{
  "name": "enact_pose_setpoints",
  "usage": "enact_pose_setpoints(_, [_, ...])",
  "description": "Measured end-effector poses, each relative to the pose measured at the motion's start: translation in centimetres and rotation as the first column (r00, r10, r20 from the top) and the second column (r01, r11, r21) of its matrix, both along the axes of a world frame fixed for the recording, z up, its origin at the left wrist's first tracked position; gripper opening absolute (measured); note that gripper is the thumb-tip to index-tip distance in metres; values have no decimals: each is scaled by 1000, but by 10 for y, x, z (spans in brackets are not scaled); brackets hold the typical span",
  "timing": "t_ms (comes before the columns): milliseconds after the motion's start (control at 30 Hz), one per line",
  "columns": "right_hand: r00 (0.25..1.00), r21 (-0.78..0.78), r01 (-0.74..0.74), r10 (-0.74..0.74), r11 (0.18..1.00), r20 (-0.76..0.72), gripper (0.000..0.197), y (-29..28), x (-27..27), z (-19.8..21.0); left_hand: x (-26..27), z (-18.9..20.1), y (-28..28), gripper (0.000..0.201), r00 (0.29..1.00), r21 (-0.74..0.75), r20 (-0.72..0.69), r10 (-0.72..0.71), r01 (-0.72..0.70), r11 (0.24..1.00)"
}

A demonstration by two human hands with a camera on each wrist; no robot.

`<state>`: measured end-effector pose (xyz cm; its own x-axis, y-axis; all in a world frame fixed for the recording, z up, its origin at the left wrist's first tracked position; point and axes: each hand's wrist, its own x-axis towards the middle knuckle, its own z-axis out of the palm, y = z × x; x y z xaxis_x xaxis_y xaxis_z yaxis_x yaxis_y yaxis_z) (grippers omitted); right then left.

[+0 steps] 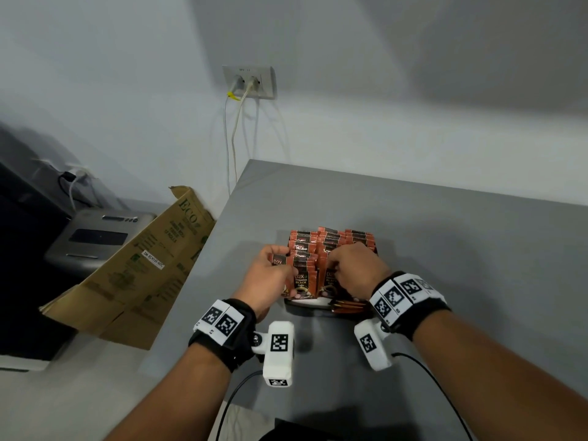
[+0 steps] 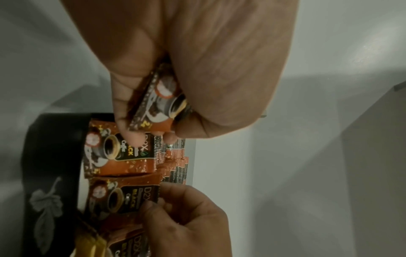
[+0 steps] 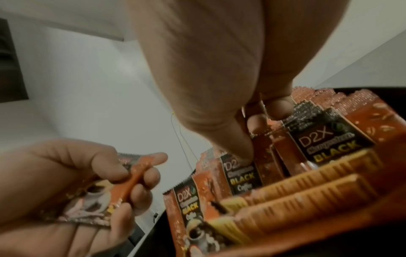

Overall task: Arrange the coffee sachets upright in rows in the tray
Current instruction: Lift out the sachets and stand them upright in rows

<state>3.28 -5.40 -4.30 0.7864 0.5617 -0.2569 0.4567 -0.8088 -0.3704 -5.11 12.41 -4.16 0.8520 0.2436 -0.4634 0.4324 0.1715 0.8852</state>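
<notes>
Both my wrists hover over the grey table (image 1: pixel 445 249). My left hand (image 1: pixel 270 281) pinches one orange foil coffee sachet (image 2: pixel 158 104); my right hand (image 1: pixel 356 268) fingers curl onto upright sachets (image 1: pixel 331 240) in the black tray (image 2: pixel 50 156).

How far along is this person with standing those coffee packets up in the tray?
Mostly done: rows of sachets already stand upright in the black tray. In hand: the left hand holds one loose sachet, while the right hand fingers the standing packets. Left: slotting that sachet in; a few gold-edged sticks still lie flat at the tray's near edge.

Left hand (image 2: pixel 197 69) pinches sachet (image 2: pixel 158 106) above tray (image 2: pixel 50 156).
</notes>
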Motion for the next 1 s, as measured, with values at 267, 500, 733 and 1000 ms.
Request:
enact_pose_setpoints(267, [998, 108, 31, -37, 994, 55, 26, 0, -4, 1, 1, -5, -2, 56, 998, 151, 45, -35, 28, 988])
enact_pose_setpoints(500, [981, 529, 149, -56, 835, -188, 18, 6, -15, 38, 4, 7, -14, 60, 974, 21, 184, -132, 130, 991])
enact_pose_setpoints(733, [987, 335, 155, -129, 930, -100, 22, 8, -15, 26, 7, 10, 5, 27, 982, -22, 77, 174, -173, 985])
enact_pose_setpoints(1000, [999, 167, 17, -10, 986, -45, 27, 34, -33, -1, -3, 5, 11, 34, 989, 117, 72, 127, -135, 984])
